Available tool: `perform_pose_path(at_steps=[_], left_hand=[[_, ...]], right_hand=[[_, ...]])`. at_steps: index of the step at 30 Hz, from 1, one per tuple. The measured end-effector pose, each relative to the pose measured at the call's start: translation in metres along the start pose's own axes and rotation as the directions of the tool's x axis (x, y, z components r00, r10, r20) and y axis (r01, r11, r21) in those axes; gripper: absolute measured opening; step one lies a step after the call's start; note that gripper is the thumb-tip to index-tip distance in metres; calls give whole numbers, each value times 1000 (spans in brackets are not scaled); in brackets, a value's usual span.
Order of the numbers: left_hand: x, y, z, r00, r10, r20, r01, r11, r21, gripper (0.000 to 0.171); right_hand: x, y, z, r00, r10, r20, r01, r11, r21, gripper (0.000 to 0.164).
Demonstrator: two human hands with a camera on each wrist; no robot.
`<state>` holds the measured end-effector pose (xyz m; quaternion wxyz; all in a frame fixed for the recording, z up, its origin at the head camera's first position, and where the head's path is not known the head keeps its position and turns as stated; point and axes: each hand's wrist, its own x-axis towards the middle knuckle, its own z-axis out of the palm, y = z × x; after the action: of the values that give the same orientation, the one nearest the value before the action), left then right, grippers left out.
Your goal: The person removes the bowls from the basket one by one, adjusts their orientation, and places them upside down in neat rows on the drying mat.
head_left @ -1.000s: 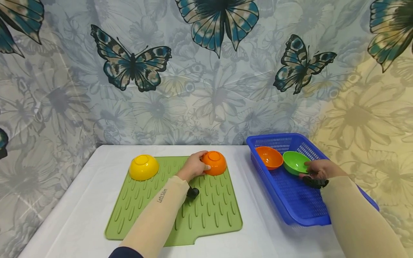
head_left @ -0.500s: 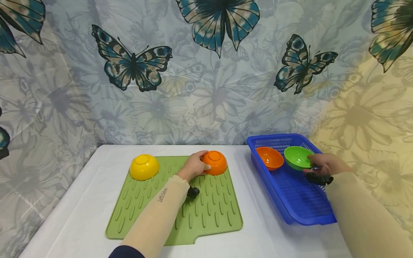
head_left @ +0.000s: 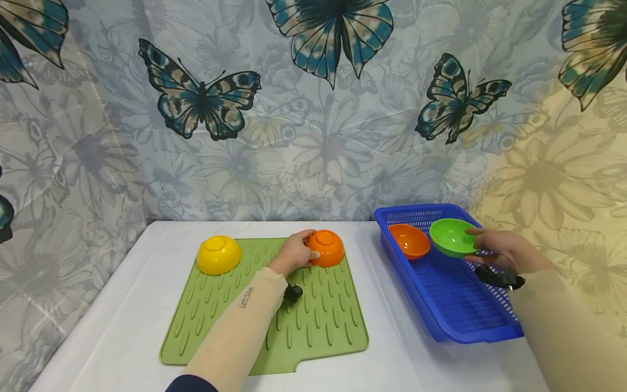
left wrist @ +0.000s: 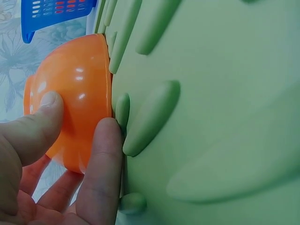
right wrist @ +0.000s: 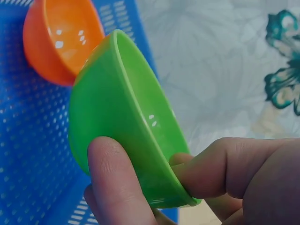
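1. The green bowl is tilted over the back part of the blue basket, its mouth facing up and toward the person.
2. The right hand pinches the green bowl's rim, with its fingers on both the inside and the outside.
3. The left hand grips the overturned orange bowl from the side, thumb and fingers spread around its wall.
4. That bowl is upside down at the back right corner of a ridged green mat.
5. A second orange bowl, mouth up, sits in the basket.
6. An upside-down yellow bowl is at the mat's back left corner.
7. Mat and basket rest on the white table.
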<state>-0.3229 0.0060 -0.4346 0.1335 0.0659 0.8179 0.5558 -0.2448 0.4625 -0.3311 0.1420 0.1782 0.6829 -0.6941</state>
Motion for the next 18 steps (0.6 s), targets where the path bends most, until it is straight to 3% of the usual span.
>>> perform_pose_path(at_steps=[4,11,18], left_hand=[[-1,1,0,1000,0,3,0,1000,7,71],[-1,1,1,1000,0,1,0,1000,3,71],[-1,0,1,1000,1,3,-1,1000,2,70]], right_hand=[[-11,0,6,999,-22,27,22,1000,1,67],[-31,4,27,986,-114,117,118,993,-25,54],[-52,5,58,969,-189,157,192,981,-3,54]])
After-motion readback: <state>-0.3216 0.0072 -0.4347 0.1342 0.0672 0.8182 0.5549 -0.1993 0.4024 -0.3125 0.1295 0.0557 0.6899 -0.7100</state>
